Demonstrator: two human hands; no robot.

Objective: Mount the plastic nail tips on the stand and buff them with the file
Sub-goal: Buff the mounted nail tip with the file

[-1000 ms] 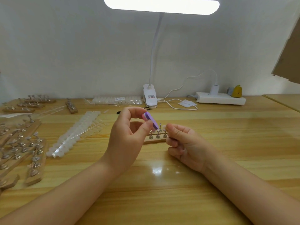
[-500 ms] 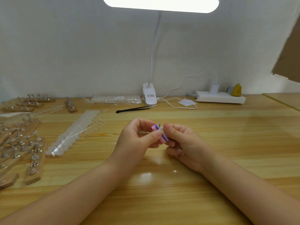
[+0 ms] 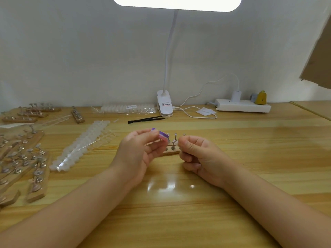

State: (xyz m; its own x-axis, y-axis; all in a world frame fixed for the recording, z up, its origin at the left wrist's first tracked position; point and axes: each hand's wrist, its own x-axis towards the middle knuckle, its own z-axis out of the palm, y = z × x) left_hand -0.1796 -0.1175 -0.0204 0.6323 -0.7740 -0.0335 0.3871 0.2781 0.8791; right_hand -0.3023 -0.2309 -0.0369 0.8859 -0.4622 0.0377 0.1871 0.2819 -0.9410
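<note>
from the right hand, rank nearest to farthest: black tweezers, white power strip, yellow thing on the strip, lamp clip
From the right hand, head view:
1. Black tweezers, behind it, to the left.
2. Lamp clip, at the wall behind the tweezers.
3. White power strip, back right by the wall.
4. Yellow thing, at the strip's right end.

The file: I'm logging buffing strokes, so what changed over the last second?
The left hand dipped the file down to the right hand, then lifted it back left, off the stand. Its grip on the file and the right hand's hold stayed.
</note>
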